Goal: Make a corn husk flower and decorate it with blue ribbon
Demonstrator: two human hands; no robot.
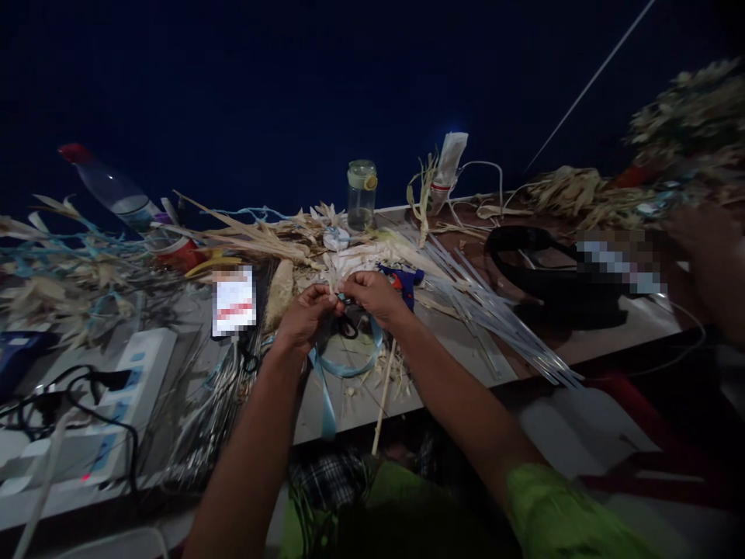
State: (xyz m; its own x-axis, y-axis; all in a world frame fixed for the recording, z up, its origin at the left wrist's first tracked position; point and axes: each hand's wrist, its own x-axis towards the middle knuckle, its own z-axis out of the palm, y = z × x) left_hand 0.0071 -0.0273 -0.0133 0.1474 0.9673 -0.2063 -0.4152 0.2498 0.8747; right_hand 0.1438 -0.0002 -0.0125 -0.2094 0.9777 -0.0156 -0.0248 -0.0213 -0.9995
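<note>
Cluttered table (pixel 362 410) | red-banded cup (pixel 439 196): white packet (pixel 452 157) | hands (pixel 372 296): pinching pale strip (pixel 334 284)

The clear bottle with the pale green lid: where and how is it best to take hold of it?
I would grip the clear bottle around its body, below the lid, coming from the right. It stands upright with fairly straight sides, and the dry husks crowd its left more; the right looks freer.

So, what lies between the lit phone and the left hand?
In the head view, a tan, rough-looking piece lies between the phone and the left hand.
</note>
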